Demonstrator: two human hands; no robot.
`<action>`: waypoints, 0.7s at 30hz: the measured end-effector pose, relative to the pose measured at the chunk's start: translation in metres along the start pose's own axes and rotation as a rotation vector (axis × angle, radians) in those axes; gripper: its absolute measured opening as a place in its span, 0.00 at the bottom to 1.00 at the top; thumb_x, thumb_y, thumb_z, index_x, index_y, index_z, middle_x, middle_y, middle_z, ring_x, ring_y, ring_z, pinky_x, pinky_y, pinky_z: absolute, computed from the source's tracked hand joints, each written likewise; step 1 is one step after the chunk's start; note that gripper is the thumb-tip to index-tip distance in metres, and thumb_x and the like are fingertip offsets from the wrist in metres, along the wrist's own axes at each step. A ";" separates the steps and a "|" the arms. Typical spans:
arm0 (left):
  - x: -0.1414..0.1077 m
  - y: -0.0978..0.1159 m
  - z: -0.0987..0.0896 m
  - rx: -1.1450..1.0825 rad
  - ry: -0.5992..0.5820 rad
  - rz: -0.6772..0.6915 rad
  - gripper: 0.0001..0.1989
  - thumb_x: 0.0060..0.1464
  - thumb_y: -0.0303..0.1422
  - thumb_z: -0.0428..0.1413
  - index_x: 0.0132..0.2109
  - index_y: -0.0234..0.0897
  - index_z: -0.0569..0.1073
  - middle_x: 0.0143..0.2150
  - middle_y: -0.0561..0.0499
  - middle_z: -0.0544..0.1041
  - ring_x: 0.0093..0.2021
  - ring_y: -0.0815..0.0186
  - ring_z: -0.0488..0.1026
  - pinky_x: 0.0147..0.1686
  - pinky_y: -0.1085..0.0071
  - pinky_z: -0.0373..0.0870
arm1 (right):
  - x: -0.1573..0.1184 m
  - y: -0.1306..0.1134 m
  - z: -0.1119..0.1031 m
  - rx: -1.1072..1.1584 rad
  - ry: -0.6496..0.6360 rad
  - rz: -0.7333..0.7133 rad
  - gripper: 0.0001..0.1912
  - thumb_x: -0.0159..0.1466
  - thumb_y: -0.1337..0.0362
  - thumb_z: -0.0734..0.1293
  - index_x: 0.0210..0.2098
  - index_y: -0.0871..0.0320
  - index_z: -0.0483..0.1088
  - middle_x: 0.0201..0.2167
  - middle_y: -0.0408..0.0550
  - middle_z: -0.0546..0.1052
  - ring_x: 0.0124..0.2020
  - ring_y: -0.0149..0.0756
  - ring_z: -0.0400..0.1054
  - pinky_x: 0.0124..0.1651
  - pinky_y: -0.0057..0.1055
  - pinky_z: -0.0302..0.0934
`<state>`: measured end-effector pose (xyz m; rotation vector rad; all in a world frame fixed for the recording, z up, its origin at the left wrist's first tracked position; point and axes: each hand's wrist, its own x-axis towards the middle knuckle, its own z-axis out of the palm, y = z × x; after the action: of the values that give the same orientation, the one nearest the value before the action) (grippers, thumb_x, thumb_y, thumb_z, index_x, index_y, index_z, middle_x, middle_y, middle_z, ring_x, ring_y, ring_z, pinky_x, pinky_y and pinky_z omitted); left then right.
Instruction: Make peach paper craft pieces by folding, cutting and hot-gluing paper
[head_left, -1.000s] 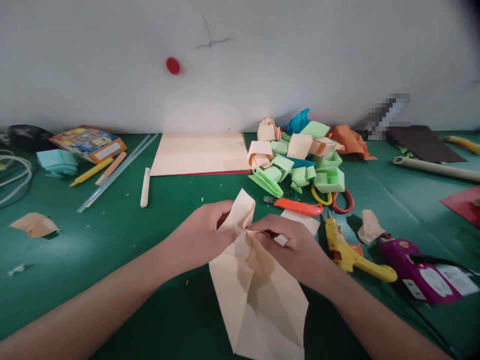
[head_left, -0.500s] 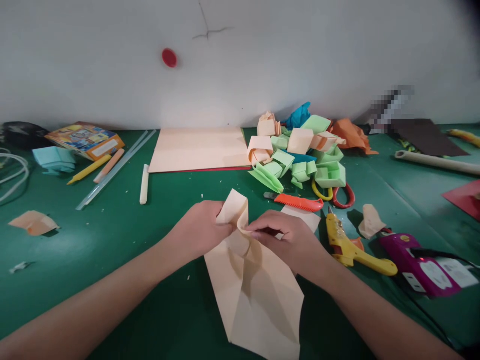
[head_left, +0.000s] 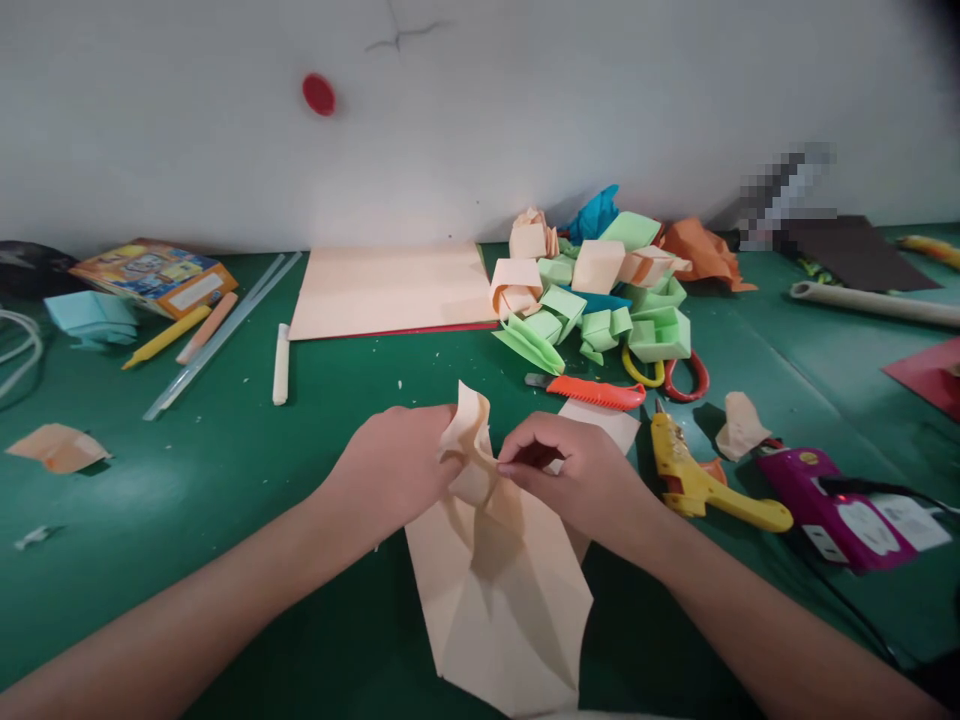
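Note:
A folded peach paper piece [head_left: 517, 600] stands out from the table's middle toward me, wide at the near end and narrow at the top. My left hand [head_left: 397, 455] grips its curled upper strip from the left. On the right, the thumb and index finger of my right hand [head_left: 559, 465] pinch the edge of the same paper where the folds meet. The fingertips of both hands are close together, and part of the fold between them is hidden.
Beyond my hands lie an orange cutter [head_left: 598, 392], peach sheets [head_left: 390, 290] and a pile of folded green and peach paper [head_left: 598, 325]. A yellow glue gun [head_left: 705, 480] and a purple power box [head_left: 836, 508] sit right. A white stick [head_left: 281, 365] lies left.
The curled top of the paper has bent and narrowed between my hands, and its near end has shifted slightly left. The whole view has shifted a little.

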<state>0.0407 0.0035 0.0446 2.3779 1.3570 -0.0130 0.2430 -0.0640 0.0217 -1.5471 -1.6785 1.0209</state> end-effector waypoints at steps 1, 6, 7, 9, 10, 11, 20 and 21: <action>0.000 0.000 0.000 -0.026 -0.001 0.000 0.10 0.56 0.35 0.53 0.28 0.40 0.63 0.24 0.53 0.70 0.24 0.64 0.65 0.25 0.68 0.50 | 0.000 0.000 0.000 0.005 0.002 -0.009 0.03 0.62 0.66 0.70 0.32 0.53 0.76 0.31 0.42 0.79 0.29 0.32 0.69 0.33 0.30 0.63; -0.003 0.005 -0.007 -0.290 -0.026 0.013 0.10 0.58 0.37 0.53 0.29 0.40 0.71 0.24 0.56 0.69 0.24 0.68 0.64 0.23 0.70 0.51 | 0.002 0.003 -0.001 0.024 0.050 -0.045 0.03 0.62 0.67 0.71 0.31 0.53 0.74 0.32 0.42 0.77 0.29 0.32 0.68 0.34 0.30 0.62; -0.004 0.006 -0.009 -0.326 -0.039 0.015 0.09 0.58 0.37 0.54 0.31 0.41 0.73 0.24 0.56 0.69 0.24 0.68 0.64 0.23 0.71 0.51 | 0.003 0.004 0.000 0.029 0.077 -0.027 0.05 0.61 0.65 0.72 0.31 0.54 0.71 0.31 0.41 0.76 0.29 0.32 0.68 0.33 0.31 0.62; -0.006 0.007 -0.012 -0.382 -0.075 0.013 0.08 0.57 0.38 0.56 0.35 0.43 0.77 0.25 0.57 0.71 0.24 0.68 0.64 0.22 0.72 0.53 | 0.003 0.007 0.000 0.056 0.123 0.032 0.10 0.60 0.62 0.74 0.33 0.53 0.67 0.28 0.39 0.73 0.29 0.33 0.68 0.33 0.31 0.62; -0.007 0.008 -0.012 -0.409 -0.092 0.011 0.07 0.57 0.38 0.56 0.37 0.44 0.79 0.26 0.57 0.73 0.24 0.68 0.65 0.22 0.72 0.53 | 0.003 0.008 0.001 0.083 0.134 0.060 0.13 0.59 0.61 0.74 0.35 0.52 0.65 0.29 0.38 0.72 0.29 0.33 0.68 0.32 0.31 0.62; -0.007 0.008 -0.012 -0.430 -0.102 0.012 0.08 0.58 0.39 0.57 0.40 0.46 0.80 0.27 0.58 0.75 0.25 0.68 0.66 0.22 0.72 0.54 | 0.003 0.009 0.001 0.114 0.131 0.081 0.15 0.58 0.60 0.75 0.37 0.52 0.65 0.30 0.38 0.73 0.29 0.34 0.69 0.32 0.31 0.62; -0.014 0.011 -0.006 -0.270 -0.056 0.153 0.14 0.67 0.40 0.50 0.47 0.46 0.80 0.35 0.56 0.83 0.30 0.66 0.73 0.27 0.72 0.59 | 0.002 0.001 -0.002 0.085 -0.070 0.101 0.06 0.62 0.60 0.70 0.38 0.53 0.74 0.32 0.42 0.78 0.32 0.35 0.70 0.33 0.31 0.61; -0.015 0.011 -0.007 -0.240 -0.037 0.149 0.14 0.67 0.40 0.50 0.46 0.45 0.80 0.35 0.55 0.82 0.30 0.66 0.74 0.27 0.72 0.59 | 0.002 -0.001 -0.003 0.092 -0.092 0.110 0.06 0.62 0.60 0.70 0.37 0.54 0.74 0.31 0.42 0.78 0.32 0.35 0.71 0.34 0.31 0.61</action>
<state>0.0412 -0.0114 0.0576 2.2568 1.0940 0.1395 0.2449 -0.0611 0.0243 -1.5681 -1.5975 1.2259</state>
